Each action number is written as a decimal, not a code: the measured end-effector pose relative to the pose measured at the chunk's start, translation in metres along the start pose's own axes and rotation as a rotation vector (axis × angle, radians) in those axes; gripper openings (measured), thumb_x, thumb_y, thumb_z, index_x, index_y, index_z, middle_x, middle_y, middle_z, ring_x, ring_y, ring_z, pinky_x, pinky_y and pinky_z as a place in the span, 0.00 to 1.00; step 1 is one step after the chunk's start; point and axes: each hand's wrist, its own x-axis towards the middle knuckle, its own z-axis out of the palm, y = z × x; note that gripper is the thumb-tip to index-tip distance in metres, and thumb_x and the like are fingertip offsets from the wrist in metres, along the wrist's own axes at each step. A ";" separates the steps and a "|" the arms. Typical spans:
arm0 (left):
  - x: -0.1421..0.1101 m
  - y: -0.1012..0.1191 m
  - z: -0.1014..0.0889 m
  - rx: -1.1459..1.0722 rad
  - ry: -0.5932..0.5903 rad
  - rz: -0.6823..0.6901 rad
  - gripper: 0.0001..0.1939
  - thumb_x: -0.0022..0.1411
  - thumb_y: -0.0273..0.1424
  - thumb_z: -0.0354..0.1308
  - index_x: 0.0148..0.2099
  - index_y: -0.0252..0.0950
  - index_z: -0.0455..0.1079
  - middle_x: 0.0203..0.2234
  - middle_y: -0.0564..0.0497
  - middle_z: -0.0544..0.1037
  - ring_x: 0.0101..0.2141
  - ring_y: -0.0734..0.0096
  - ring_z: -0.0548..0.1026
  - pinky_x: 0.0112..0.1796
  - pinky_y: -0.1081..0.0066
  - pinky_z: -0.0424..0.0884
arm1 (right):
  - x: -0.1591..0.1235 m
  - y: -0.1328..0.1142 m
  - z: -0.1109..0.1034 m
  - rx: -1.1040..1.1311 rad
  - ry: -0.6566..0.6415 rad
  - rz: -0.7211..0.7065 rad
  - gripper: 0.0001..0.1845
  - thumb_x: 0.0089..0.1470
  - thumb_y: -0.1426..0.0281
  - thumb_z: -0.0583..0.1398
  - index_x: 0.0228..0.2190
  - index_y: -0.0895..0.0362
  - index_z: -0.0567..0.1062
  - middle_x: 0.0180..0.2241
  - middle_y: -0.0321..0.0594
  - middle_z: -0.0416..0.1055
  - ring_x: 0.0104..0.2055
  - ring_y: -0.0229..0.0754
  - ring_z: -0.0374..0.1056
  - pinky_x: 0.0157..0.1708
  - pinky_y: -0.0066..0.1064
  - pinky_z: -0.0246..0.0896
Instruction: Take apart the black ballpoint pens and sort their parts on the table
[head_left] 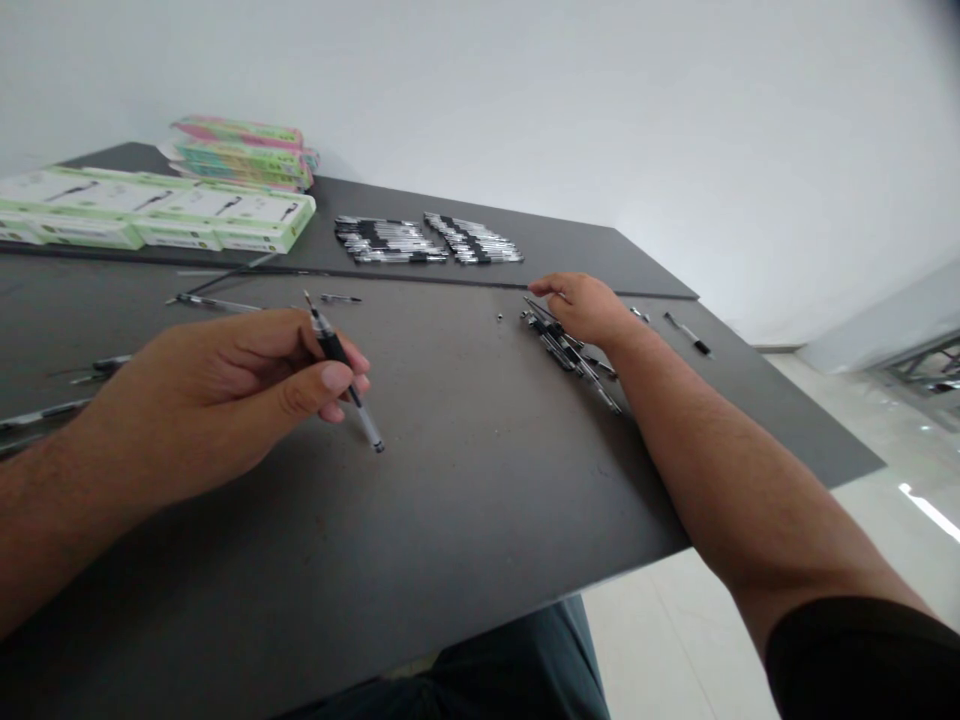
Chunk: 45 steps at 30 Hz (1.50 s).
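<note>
My left hand point(225, 395) pinches a slim black and clear gel pen point(339, 365) between thumb and fingers, its clear end pointing toward me. My right hand point(581, 308) lies with its fingers extended on a loose pile of similar pens point(564, 346), and nothing shows gripped in it. Part of the pile is hidden under the palm. A single pen point(688, 333) lies to the right of that hand, and a small dark pen part point(499, 317) sits to its left.
Two tight rows of pens point(427, 240) lie on the dark grey table point(465, 480) beyond a seam. Green and white pen boxes point(150, 212) stand at the far left, with pink and green packs point(240, 152) behind them. More loose pens point(217, 303) lie near my left hand.
</note>
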 end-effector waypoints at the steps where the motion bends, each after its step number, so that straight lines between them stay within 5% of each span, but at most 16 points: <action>1: 0.000 -0.002 0.000 0.014 -0.004 0.000 0.19 0.66 0.54 0.64 0.44 0.46 0.84 0.28 0.52 0.88 0.30 0.60 0.87 0.35 0.68 0.82 | 0.000 0.002 -0.003 0.002 0.005 0.033 0.31 0.71 0.78 0.55 0.67 0.58 0.85 0.66 0.48 0.85 0.71 0.52 0.79 0.73 0.39 0.67; 9: -0.001 -0.014 -0.003 0.058 -0.011 0.023 0.19 0.69 0.54 0.64 0.46 0.46 0.84 0.30 0.53 0.89 0.33 0.59 0.88 0.40 0.67 0.80 | -0.008 0.021 -0.026 -0.064 0.024 0.206 0.27 0.73 0.75 0.57 0.63 0.59 0.88 0.61 0.51 0.87 0.66 0.55 0.81 0.68 0.40 0.71; 15: -0.005 -0.021 -0.003 0.035 -0.037 -0.020 0.16 0.72 0.49 0.64 0.49 0.46 0.83 0.33 0.54 0.89 0.36 0.58 0.87 0.44 0.65 0.79 | -0.013 0.035 -0.039 -0.211 -0.116 0.272 0.22 0.70 0.72 0.62 0.58 0.56 0.91 0.56 0.49 0.90 0.58 0.54 0.84 0.58 0.36 0.74; 21: -0.002 -0.011 -0.004 0.033 -0.041 -0.055 0.16 0.70 0.50 0.64 0.46 0.45 0.81 0.30 0.54 0.87 0.34 0.58 0.85 0.41 0.65 0.79 | -0.016 0.045 -0.049 -0.190 -0.269 0.324 0.12 0.65 0.70 0.67 0.44 0.57 0.92 0.37 0.46 0.90 0.40 0.49 0.84 0.42 0.34 0.74; 26: -0.002 -0.008 -0.007 0.077 -0.066 -0.084 0.16 0.70 0.50 0.63 0.48 0.45 0.81 0.32 0.55 0.88 0.36 0.58 0.85 0.46 0.64 0.79 | -0.016 0.043 -0.046 -0.145 -0.375 0.343 0.10 0.66 0.69 0.68 0.41 0.56 0.91 0.34 0.43 0.88 0.31 0.44 0.80 0.35 0.31 0.72; 45: -0.002 -0.009 -0.005 0.089 -0.058 -0.086 0.16 0.68 0.50 0.63 0.47 0.46 0.81 0.32 0.56 0.88 0.37 0.58 0.86 0.46 0.65 0.77 | -0.007 0.043 -0.027 -0.214 -0.423 0.288 0.16 0.63 0.71 0.68 0.49 0.54 0.93 0.38 0.42 0.90 0.35 0.44 0.82 0.37 0.31 0.70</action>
